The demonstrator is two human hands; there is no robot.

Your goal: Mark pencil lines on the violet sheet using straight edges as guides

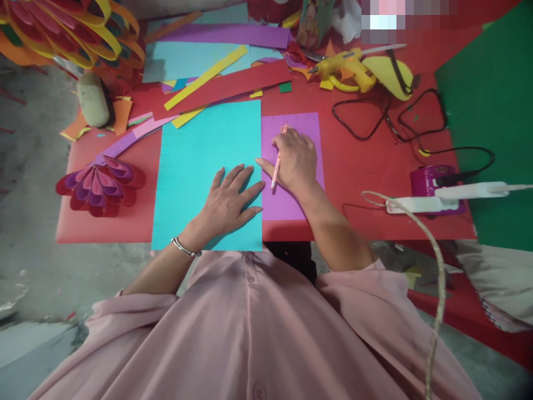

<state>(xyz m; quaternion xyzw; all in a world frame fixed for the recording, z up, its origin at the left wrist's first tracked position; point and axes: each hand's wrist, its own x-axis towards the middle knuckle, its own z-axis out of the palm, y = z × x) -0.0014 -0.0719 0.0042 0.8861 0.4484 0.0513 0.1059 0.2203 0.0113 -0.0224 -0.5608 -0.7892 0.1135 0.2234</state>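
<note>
A large turquoise sheet of paper [208, 133] lies on the red table, its near edge reaching past the table's front. My left hand [229, 203] rests flat on it, fingers spread, fingertips close to its right edge. Right beside that edge is a smaller purple sheet [287, 208], which the turquoise one may overlap. Over the purple sheet, my right hand [297, 158] has a pink pencil [276, 169] between thumb and fingers, with the dark tip pointing away from me. The other fingers are curled and partly hide each other.
Paper strips, one red [237, 86] and one yellow [208, 76], lie behind the sheets. A yellow glue gun [347, 69] with a black cord is at back right. A purple paper flower [100, 186] sits at left. A white plug strip [422, 205] lies at right; a computer mouse [92, 100] is back left.
</note>
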